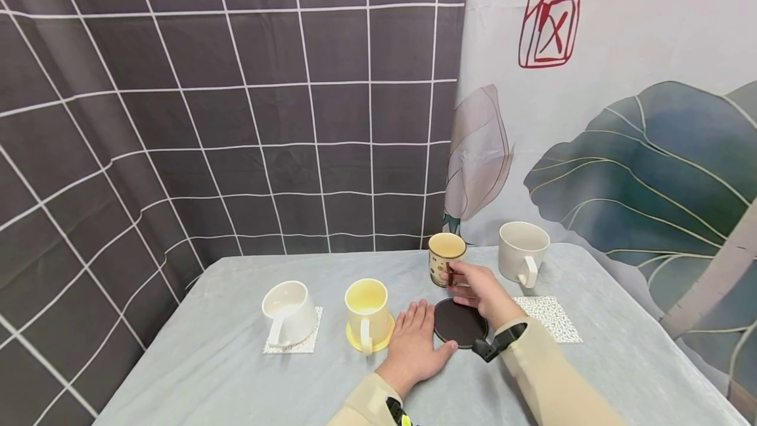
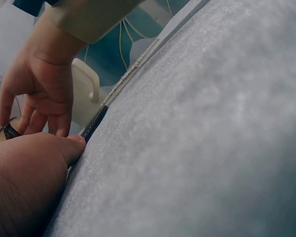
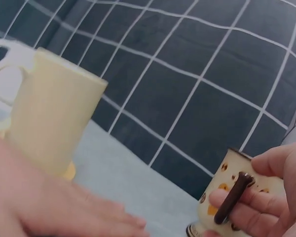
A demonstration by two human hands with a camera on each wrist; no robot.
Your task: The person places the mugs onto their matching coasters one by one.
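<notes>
My right hand [image 1: 483, 289] is at the brown handle of a small cream mug [image 1: 440, 261] with coloured spots. In the right wrist view a finger passes through the mug's handle [image 3: 235, 198], with the thumb near the rim. That mug stands upright behind a round black coaster [image 1: 460, 322]. Flat on the cloth lies my left hand [image 1: 415, 349], fingers extended, its thumb at the coaster's left edge. Left of it a yellow mug [image 1: 365, 311] stands on a round yellow coaster [image 1: 386, 342].
A white mug [image 1: 297, 314] sits on a speckled square coaster [image 1: 309, 344] at the left. Toward the back right stands a larger off-white mug [image 1: 513, 255], behind another speckled coaster [image 1: 552, 317]. Grey cloth covers the table [image 1: 230, 321]; curtains hang behind.
</notes>
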